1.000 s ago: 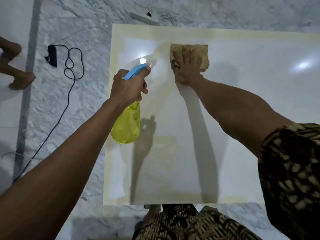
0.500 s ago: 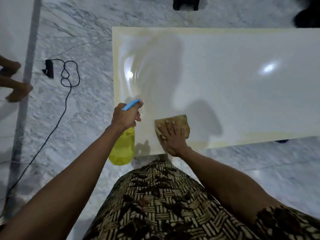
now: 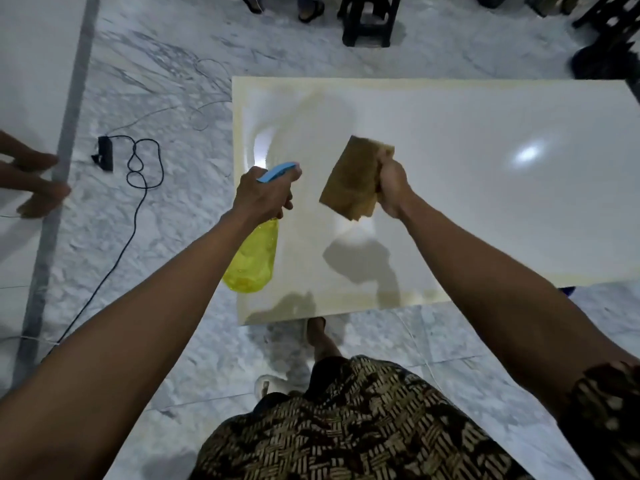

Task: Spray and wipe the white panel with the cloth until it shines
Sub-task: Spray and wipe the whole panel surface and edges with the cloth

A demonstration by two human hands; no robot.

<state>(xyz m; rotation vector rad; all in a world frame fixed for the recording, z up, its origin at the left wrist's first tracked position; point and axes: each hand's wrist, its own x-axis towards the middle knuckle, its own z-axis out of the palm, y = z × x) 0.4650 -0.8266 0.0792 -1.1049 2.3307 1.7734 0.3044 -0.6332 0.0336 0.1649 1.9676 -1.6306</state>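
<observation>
1. Panel (image 3: 450,188) lies flat on the marble floor (image 3: 156,81), glossy.
2. Right hand (image 3: 391,188) grips the cloth (image 3: 353,178) lifted clear of it.
3. Left hand (image 3: 263,195) clasps the spray bottle (image 3: 252,261), seemingly ready to spray; wiping follows.

Support surface: grey-veined marble floor (image 3: 194,109), with a darker grey strip (image 3: 59,174) running from 11 o'clock down to 8 o'clock along the left side. White panel (image 3: 485,209) lies flat on the floor, centre out to 3 o'clock; glossy, with a bright light reflection toward 2 o'clock. Black cable (image 3: 138,188) with its plug block (image 3: 105,152) lies looped at 9–10 o'clock; dark stool legs (image 3: 367,26) stand at 12 o'clock.
</observation>
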